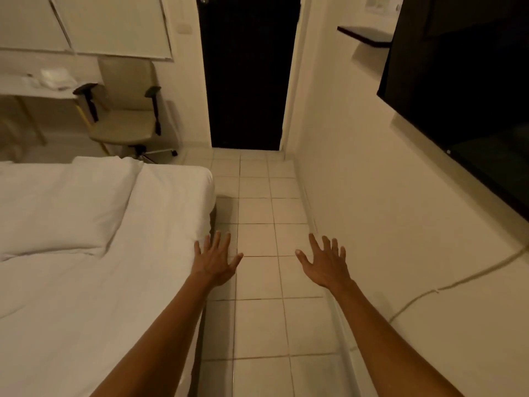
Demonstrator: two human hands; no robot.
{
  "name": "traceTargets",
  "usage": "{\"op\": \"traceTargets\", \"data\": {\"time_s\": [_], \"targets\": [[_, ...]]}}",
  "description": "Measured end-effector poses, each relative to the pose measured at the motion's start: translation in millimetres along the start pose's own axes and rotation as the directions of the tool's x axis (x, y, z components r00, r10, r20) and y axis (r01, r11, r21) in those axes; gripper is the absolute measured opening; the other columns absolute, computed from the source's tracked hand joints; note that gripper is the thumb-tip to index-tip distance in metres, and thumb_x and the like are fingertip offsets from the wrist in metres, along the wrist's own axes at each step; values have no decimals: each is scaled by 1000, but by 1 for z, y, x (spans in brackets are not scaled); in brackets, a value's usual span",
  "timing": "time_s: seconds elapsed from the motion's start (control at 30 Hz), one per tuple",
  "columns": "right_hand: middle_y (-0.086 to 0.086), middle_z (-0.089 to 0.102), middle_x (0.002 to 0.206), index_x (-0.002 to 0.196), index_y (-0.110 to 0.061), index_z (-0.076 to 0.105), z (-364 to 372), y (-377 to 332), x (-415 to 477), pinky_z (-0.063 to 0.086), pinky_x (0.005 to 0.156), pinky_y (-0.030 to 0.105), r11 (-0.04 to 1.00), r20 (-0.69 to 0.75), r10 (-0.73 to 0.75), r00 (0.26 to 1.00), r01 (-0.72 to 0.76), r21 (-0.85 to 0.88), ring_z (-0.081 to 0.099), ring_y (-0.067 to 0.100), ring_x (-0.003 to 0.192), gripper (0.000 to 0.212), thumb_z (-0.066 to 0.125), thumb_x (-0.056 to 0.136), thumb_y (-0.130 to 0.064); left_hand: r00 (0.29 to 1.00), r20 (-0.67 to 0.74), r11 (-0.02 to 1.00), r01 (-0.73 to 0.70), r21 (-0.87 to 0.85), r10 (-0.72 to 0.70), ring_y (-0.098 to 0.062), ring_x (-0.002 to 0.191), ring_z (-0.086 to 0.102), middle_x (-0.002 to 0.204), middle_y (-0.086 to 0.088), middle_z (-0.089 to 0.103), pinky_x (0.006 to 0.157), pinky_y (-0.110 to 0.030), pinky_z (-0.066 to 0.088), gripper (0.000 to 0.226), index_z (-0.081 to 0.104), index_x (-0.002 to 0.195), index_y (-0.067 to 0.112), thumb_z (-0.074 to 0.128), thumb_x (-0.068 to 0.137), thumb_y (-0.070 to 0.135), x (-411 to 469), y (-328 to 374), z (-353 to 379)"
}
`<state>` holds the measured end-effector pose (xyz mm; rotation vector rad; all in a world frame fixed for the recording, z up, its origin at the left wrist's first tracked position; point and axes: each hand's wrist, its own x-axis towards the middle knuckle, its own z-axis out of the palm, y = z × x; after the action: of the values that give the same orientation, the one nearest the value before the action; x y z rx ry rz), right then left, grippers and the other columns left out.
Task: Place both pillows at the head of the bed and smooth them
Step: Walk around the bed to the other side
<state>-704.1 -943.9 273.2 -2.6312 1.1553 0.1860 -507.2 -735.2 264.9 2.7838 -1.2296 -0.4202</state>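
The bed (pixel 94 296) fills the left side, its right edge along the tiled floor (pixel 257 325). One pillow (pixel 63 204) lies near the bed's far edge; the second is not visible. Left hand (pixel 216 262) and right hand (pixel 325 266) hover with fingers spread, holding nothing. Step in hand: likely the approach. Next move: locate and grasp a pillow.

We hold both arms out, fingers spread and empty: our left hand (pixel 215 260) over the edge of the white bed (pixel 86 296), our right hand (pixel 325 266) above the tiled floor (pixel 257 325). A white pillow (pixel 63 204) lies on the bed. Beyond stand an office chair (pixel 126 110) and a dark doorway (pixel 249 73).
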Motion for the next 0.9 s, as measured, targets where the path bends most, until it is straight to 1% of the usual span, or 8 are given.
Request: {"op": "traceTargets", "data": {"time_s": [0.2,0.33,0.4,0.47,0.57,0.7,0.8,0.9], "targets": [[16,8,165,159,-27,5,-19,-5,118,0,120,57,997,33,-71,997,72,-18,1,39,151,78,19,95,-70,995,18,995,99,18,-100,-34,150,-8,165,-9,-7,120,-58,-3,77,-3,157,24,14,95,65,85,-13,-17],[17,9,164,158,-27,7,-35,-8,208,3,120,57,992,24,-120,992,121,-29,2,40,150,78,20,95,-70,985,11,984,172,46,-172,-35,150,-8,165,-7,-4,112,-62,-14,79,-3,157,25,6,91,69,151,-16,-25],[16,9,164,158,-26,7,-42,-8,250,2,120,57,988,38,-144,989,145,-46,2,40,151,79,20,95,-71,978,13,977,209,47,-210,-35,150,-8,165,-7,-3,111,-63,-15,81,-2,157,26,4,90,71,185,-14,-32],[17,9,164,159,-26,7,-50,-7,289,2,120,57,984,80,-161,984,166,-59,1,40,151,79,19,95,-71,973,22,972,230,40,-231,-35,150,-8,165,-6,-4,111,-63,-15,86,-3,157,27,-4,85,75,219,-10,-42],[16,10,164,158,-26,8,-64,-15,352,2,120,57,978,80,-184,980,191,-88,2,40,151,78,19,95,-70,962,-45,962,270,-35,-271,-33,150,-9,165,-6,-5,109,-61,-19,97,-3,156,29,-16,73,77,274,-7,-55],[17,9,164,159,-25,8,-71,-35,418,0,120,56,959,129,-253,959,266,-97,1,40,151,78,21,96,-69,946,-44,946,318,-68,-322,-34,150,-9,165,-6,-5,110,-61,-17,96,-2,156,29,-16,75,79,327,-18,-61],[17,8,165,159,-26,6,-78,-57,472,-1,121,56,946,150,-291,945,307,-100,0,39,151,78,20,96,-69,927,-2,924,374,-77,-375,-35,150,-9,165,-7,-6,112,-62,-14,81,-4,156,27,3,89,71,364,-31,-67],[16,9,165,159,-26,6,-85,-80,526,0,121,55,934,134,-327,935,342,-106,1,39,151,77,21,96,-68,912,17,910,409,-70,-409,-35,150,-9,165,-8,-7,114,-61,-10,77,-6,156,27,8,93,68,412,-52,-74]]}}
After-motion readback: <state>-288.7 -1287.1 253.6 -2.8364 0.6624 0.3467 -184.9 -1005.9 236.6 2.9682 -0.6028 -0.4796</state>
